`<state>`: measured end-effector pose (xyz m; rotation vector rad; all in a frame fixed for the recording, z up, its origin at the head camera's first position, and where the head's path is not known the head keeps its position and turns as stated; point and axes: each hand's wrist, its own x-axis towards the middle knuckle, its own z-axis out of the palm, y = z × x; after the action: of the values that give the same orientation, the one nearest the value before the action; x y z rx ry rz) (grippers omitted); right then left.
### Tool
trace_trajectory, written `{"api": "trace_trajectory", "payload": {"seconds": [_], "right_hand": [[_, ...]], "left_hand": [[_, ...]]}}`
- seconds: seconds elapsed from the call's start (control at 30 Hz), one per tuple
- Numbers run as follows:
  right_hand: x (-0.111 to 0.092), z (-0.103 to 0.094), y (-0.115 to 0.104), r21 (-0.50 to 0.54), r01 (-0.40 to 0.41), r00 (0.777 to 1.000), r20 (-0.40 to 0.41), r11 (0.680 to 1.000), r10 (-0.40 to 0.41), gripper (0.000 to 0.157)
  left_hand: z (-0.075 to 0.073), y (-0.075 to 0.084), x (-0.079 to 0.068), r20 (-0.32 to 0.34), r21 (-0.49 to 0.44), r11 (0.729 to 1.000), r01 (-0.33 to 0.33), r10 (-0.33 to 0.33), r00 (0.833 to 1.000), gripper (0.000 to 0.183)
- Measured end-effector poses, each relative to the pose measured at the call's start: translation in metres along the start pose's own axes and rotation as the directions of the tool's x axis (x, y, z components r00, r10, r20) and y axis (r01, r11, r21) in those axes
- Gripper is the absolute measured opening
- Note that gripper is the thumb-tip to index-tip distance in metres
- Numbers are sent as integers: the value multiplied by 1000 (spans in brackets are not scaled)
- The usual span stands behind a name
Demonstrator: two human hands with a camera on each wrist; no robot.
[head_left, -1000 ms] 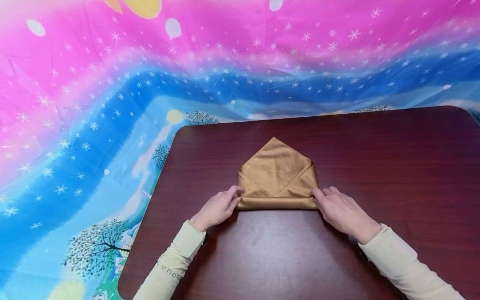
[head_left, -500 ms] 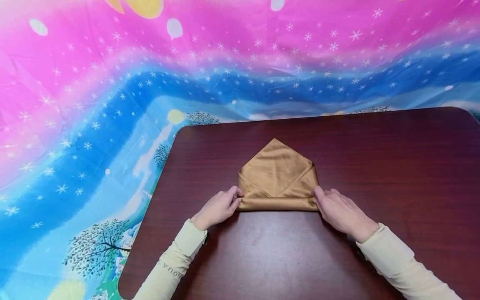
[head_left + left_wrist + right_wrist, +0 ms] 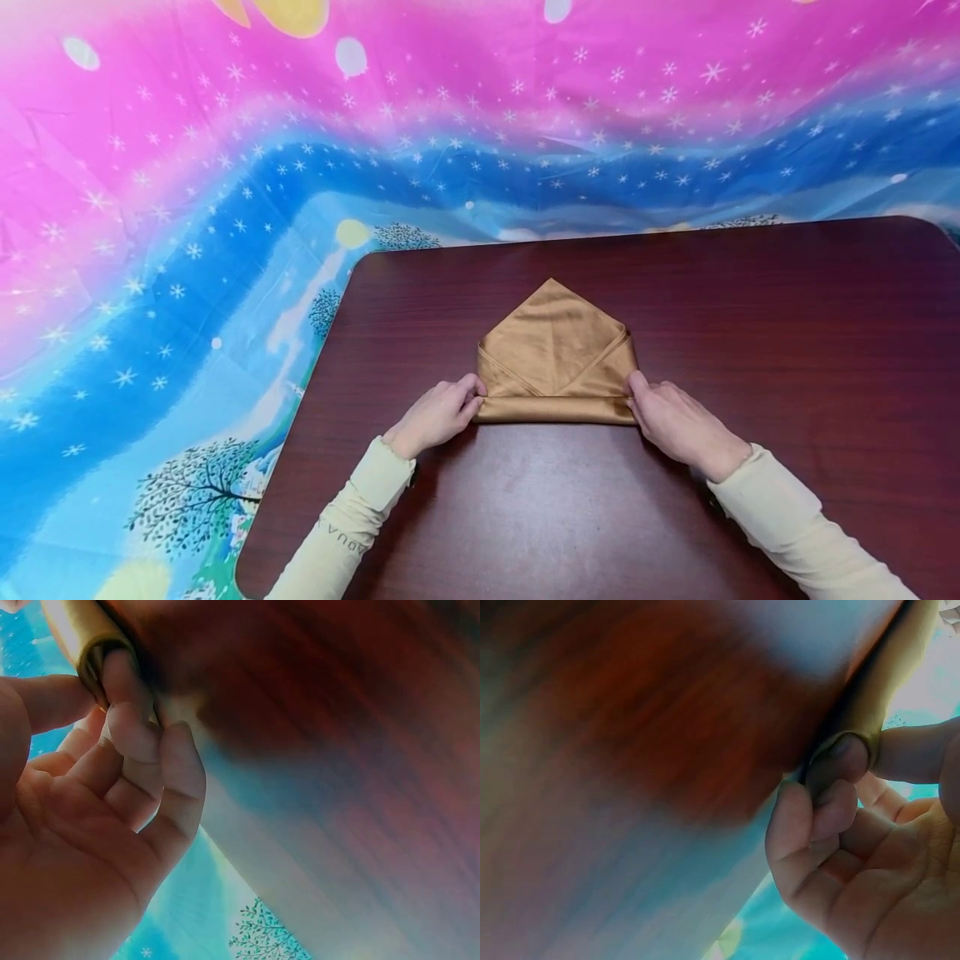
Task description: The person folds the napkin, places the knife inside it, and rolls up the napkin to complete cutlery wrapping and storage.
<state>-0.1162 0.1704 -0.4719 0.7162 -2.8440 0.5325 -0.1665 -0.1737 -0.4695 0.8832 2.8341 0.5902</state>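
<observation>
A gold satin cloth napkin (image 3: 553,350) lies on the dark red-brown table, its far end a point and its near edge folded over into a flat roll. At the roll's left end my left hand (image 3: 437,414) pinches the fabric between thumb and fingers. My right hand (image 3: 684,423) grips the opposite end the same way. In the left wrist view the rolled edge (image 3: 86,637) shows its layered opening, with a fingertip tucked inside. Likewise, the right wrist view has a finger inside the roll (image 3: 889,671) and the thumb against its outside.
The wooden table (image 3: 787,333) has rounded corners and a glossy patch of reflected light near its front. Behind it and along its left side hangs a pink and blue backdrop cloth (image 3: 225,167) printed with snowflakes and trees.
The hands keep their hold on both ends of the roll. The right thumb has shifted slightly along the end; the whole scene sits a few pixels lower in the head view.
</observation>
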Motion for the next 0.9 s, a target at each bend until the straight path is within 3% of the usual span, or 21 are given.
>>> {"api": "trace_trajectory", "payload": {"seconds": [0.3,0.5,0.77,0.9], "right_hand": [[2,-3,-1,21,-8,1000,-20,1000,8,10],[2,-3,-1,0,-11,1000,-13,1000,11,12],[3,-3,-7,-81,-87,995,-47,993,83,11],[4,-2,-5,-114,-1,996,-89,993,-9,13]], "left_hand": [[-1,1,1,-8,6,1000,25,-25,1000,4],[-1,3,1,-68,51,999,10,-7,998,3],[3,0,1,-148,144,980,-137,158,976,10],[3,0,1,-157,192,958,-213,244,957,10]]}}
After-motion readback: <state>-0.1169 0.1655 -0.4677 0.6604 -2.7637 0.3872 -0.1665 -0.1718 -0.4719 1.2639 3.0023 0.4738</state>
